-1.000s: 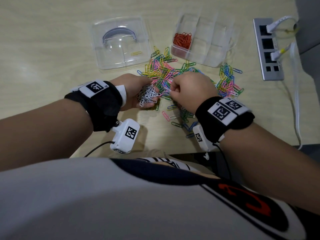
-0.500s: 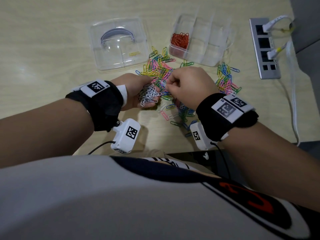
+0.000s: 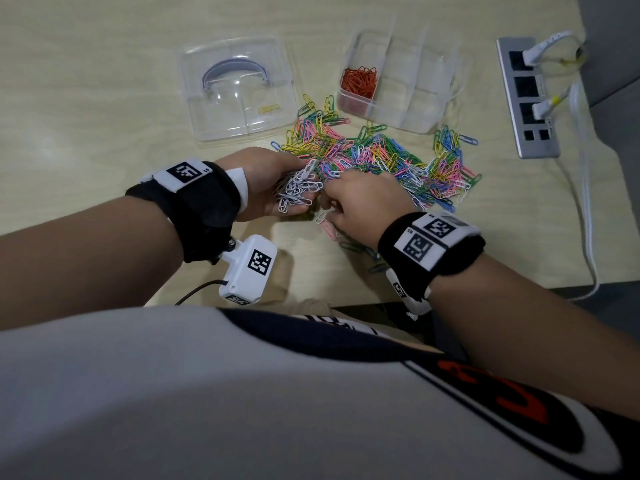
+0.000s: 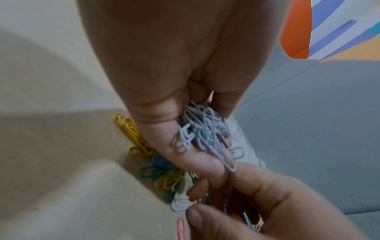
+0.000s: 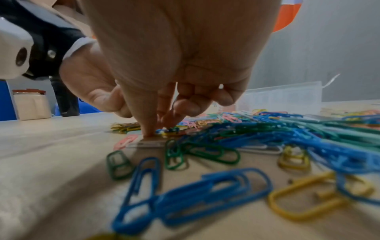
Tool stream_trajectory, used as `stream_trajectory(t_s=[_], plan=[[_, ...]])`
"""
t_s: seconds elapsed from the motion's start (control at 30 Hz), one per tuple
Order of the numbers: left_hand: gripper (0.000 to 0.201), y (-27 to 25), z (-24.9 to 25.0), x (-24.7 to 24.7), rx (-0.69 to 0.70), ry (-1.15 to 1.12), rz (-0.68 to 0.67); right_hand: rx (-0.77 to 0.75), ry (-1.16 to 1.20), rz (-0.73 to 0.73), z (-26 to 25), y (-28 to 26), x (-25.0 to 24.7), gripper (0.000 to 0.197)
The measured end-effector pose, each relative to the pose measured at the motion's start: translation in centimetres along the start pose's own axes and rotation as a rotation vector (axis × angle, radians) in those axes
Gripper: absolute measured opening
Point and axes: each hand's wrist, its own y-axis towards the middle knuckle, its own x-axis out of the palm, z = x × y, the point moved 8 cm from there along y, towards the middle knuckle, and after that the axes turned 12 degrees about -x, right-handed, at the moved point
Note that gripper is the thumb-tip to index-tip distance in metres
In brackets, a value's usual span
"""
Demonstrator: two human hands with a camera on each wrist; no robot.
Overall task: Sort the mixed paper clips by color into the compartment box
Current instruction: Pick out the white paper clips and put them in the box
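White clips [image 3: 295, 191] bunched in left hand [image 3: 266, 188]

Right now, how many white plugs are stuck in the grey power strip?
2: one white plug in the farthest socket, the other two sockets nearer, on the grey power strip. None looks hidden.

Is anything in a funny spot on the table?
Yes: one yellow paper clip lies by itself in the clear plastic lid, apart from the mixed colourful pile. Only orange clips sit in the clear compartment box.
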Motion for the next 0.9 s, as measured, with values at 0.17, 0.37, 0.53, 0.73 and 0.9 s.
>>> stream_trajectory(t_s=[0.17,0.37,0.53,0.73,0.9], plan=[[0.026,0.0,-0.2,0.3,-0.005,-0.001,-0.022,-0.003,-0.022,0.028,-0.2,0.2,-0.1,0.017],[0.03,0.1,-0.4,0.4,-0.015,0.01,-0.036,0.086,0.139,0.053,1.0,-0.5,-1.0,0.004],[0.025,0.2,-0.6,0.7,0.001,-0.006,-0.027,0.041,0.37,0.334,0.7,-0.5,-3.9,0.003],[0.028,-0.1,-0.6,0.8,-0.011,-0.034,-0.049,0.096,0.37,0.387,1.5,0.1,-4.5,0.014],[0.029,-0.2,-0.8,0.0,-0.001,-0.058,-0.031,0.084,0.063,0.071,1.1,0.3,-1.4,0.028]])
